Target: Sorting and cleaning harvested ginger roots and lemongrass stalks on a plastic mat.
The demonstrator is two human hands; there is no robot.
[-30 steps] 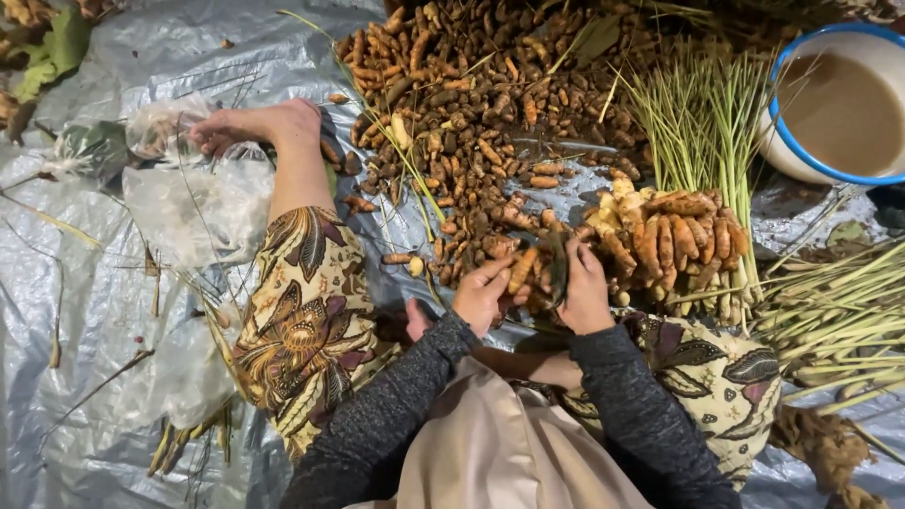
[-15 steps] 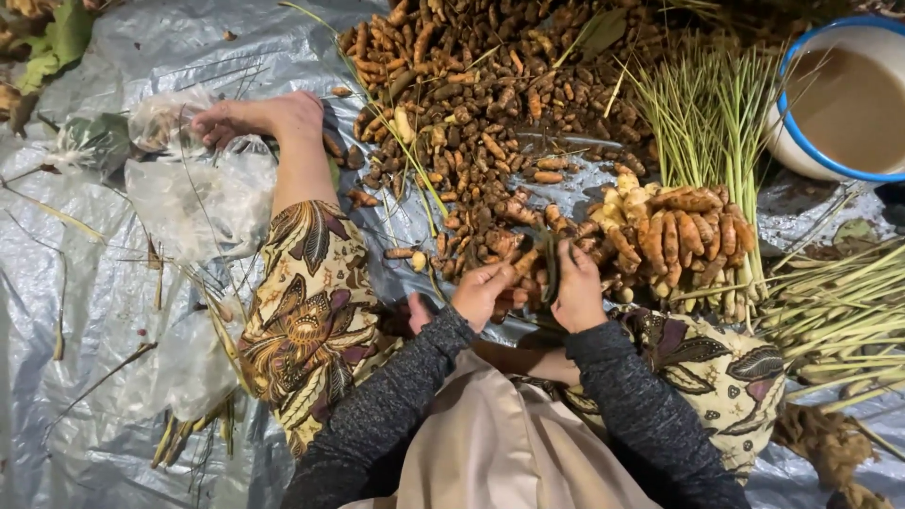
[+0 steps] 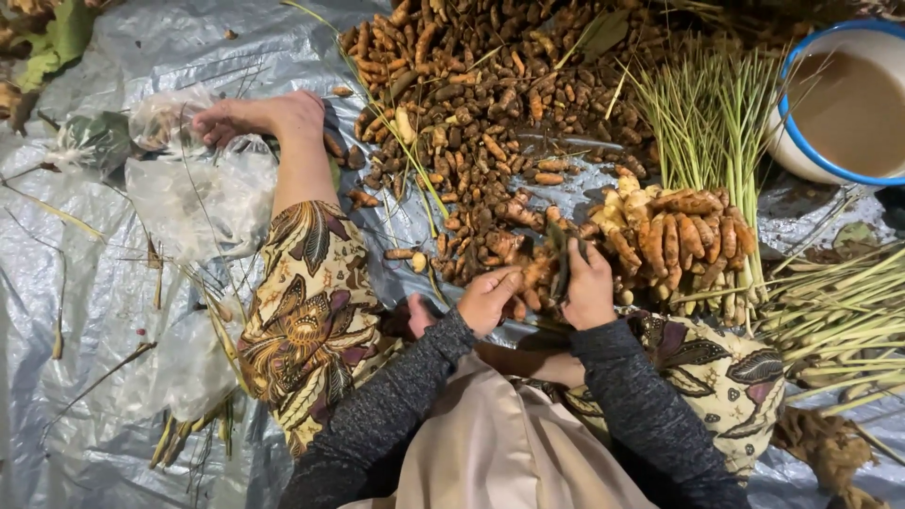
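Turmeric root [image 3: 530,273] sits pinched in our left hand [image 3: 487,300], just below the brown pile [image 3: 490,123]; our right hand [image 3: 586,290] grips a dark blade [image 3: 558,262] against it. We should probably trim in short, steady strokes.

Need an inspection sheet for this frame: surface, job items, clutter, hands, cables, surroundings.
Surface: crinkled silver tarp on the ground.
Job's things: big heap of brown-orange roots; cleaner orange clump beside it.
Clutter: clear plastic bags, green stalk bundles, loose stalks, dry leaves.
Grippers: left hand holds a small root; right hand grips a dark blade-like tool, exact kind unclear.
Cables: nothing seen.
Surroundings: blue-rimmed white basin of murky water at upper right; bare foot stretched out on the tarp.
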